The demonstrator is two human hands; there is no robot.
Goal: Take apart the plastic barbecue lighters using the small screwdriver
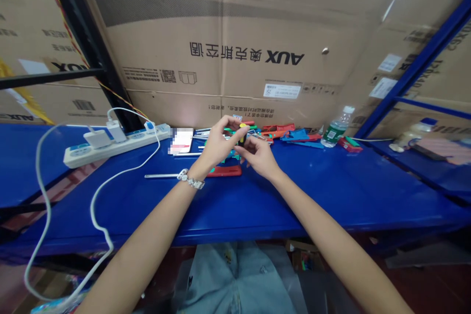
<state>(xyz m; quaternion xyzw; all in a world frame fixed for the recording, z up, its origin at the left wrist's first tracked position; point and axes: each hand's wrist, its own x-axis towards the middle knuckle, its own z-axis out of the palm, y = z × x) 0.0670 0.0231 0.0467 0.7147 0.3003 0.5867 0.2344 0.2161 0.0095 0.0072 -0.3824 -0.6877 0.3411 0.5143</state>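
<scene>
Over the middle of the blue table [228, 211], my left hand [222, 140] grips a small screwdriver with a yellow and black handle [242, 133], held upright. Close beside it on the right, my right hand [258, 155] has its fingers bent together around the lower part of the same screwdriver; its lower end is mostly hidden. Below my left hand lies a long screwdriver with a red handle [228, 171], its metal shaft pointing left. Behind both hands is a pile of tools with red, green and blue handles [276, 131], partly covered by my fingers.
A white power strip [117, 144] with plugs and a looping white cable [96, 206] occupies the left side. Right of the tools stand a water bottle [336, 127] and a small red and green box [350, 144]. Large cardboard boxes [221, 24] rise behind the table.
</scene>
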